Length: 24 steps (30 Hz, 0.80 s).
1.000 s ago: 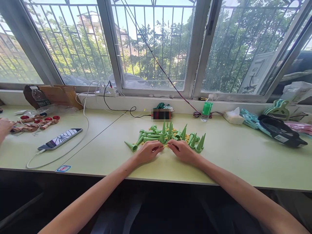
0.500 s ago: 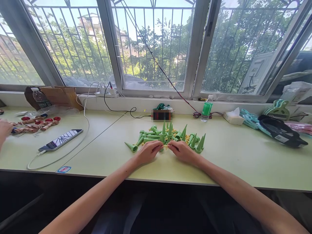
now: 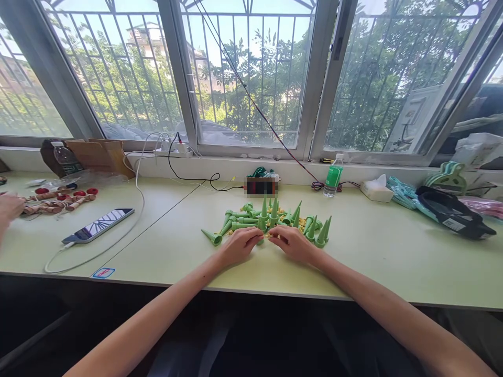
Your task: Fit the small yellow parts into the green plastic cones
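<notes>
Between my two hands, low over the table, is a small yellow plastic piece (image 3: 267, 236), mostly covered by fingertips. My left hand (image 3: 240, 245) is closed in a pinch at its left end. From the other side my right hand (image 3: 294, 243) pinches it with thumb and forefinger. Just beyond the hands lies a pile of green plastic spikes (image 3: 245, 220), hollow cones with wide collars; several stand point up, such as the upright green spike (image 3: 324, 233) at the right. More small yellow pieces show among them.
A phone (image 3: 98, 226) on a white charging cable lies to the left. Past it, a co-worker's hand (image 3: 10, 207) is at wooden pieces with red balls (image 3: 78, 201). Behind the pile are a pixelated dark box (image 3: 260, 186) and a bottle (image 3: 333, 177). A tissue box (image 3: 376, 189) and black cap-like item (image 3: 456, 212) lie right.
My right fingers have shifted slightly around the yellow piece, and less of it shows. The left hand stays almost still. The co-worker's hand at far left has moved a little right.
</notes>
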{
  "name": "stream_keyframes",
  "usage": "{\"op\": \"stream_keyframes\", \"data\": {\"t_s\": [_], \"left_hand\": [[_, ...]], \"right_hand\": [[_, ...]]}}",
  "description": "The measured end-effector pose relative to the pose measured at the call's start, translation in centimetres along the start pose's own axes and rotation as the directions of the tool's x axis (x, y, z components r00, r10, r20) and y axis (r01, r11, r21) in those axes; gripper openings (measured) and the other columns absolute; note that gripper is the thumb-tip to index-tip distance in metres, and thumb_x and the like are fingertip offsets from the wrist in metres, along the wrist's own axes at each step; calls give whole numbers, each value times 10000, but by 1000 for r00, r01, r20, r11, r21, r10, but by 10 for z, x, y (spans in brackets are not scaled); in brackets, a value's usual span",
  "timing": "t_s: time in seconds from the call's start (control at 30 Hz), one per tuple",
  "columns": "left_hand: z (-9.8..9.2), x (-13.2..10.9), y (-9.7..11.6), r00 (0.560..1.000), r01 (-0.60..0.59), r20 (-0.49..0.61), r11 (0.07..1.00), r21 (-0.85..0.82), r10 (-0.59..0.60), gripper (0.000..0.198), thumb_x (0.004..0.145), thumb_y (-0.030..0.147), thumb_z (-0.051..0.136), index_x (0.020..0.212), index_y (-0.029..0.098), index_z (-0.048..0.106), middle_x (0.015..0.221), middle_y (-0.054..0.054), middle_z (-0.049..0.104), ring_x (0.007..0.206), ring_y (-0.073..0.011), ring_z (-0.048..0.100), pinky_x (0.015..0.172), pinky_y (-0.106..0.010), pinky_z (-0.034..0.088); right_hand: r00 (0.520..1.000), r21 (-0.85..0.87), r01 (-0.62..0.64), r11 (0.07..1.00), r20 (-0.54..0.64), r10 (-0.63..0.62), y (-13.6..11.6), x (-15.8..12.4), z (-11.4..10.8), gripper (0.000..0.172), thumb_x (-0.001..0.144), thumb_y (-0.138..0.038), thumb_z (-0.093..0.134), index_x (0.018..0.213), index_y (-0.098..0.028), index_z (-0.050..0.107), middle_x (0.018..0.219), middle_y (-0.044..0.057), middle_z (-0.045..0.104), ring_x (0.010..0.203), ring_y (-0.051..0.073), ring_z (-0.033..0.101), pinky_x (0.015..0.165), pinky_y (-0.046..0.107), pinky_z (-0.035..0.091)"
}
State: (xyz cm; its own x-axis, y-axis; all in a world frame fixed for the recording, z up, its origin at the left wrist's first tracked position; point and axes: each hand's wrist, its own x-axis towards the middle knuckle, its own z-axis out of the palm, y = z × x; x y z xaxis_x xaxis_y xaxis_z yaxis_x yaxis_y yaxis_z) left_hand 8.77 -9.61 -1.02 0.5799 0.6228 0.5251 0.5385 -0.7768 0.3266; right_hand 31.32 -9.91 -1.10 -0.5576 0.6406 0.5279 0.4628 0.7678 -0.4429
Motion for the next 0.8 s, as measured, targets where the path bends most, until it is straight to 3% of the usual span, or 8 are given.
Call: {"op": "stream_keyframes", "data": {"t_s": [0.3,0.5,0.63,0.8], "left_hand": [[-1,-1,1,1000,0,5,1000,23,0,256,995,284,430,891,178,638,774,-17,618,662,-116,532,626,-240,374],[2,0,-4,988,39,-153,997,62,-29,396,994,322,415,629,175,451,587,18,430,549,-107,396,566,-253,314],[2,1,-4,957,165,-245,986,30,-153,346,989,356,425,690,183,443,571,40,404,514,-97,358,549,-245,306],[0,3,-2,954,216,-213,976,-8,-213,245,973,377,464,832,187,527,632,40,497,539,-93,416,572,-235,339]], "right_hand": [[1000,2,17,1000,-6,-17,-1,0,1,196,995,-294,497,984,-172,650,903,59,683,778,154,607,734,263,441],[997,-30,-6,1000,-79,4,3,0,2,197,983,-287,489,937,-164,635,800,35,648,678,133,555,677,248,407],[993,-33,-20,999,-117,16,7,0,3,214,983,-307,480,910,-167,625,771,27,626,612,121,501,623,247,376],[990,-18,-10,1000,-142,7,8,0,4,193,975,-298,498,882,-174,611,762,29,623,606,124,489,602,255,355]]}}
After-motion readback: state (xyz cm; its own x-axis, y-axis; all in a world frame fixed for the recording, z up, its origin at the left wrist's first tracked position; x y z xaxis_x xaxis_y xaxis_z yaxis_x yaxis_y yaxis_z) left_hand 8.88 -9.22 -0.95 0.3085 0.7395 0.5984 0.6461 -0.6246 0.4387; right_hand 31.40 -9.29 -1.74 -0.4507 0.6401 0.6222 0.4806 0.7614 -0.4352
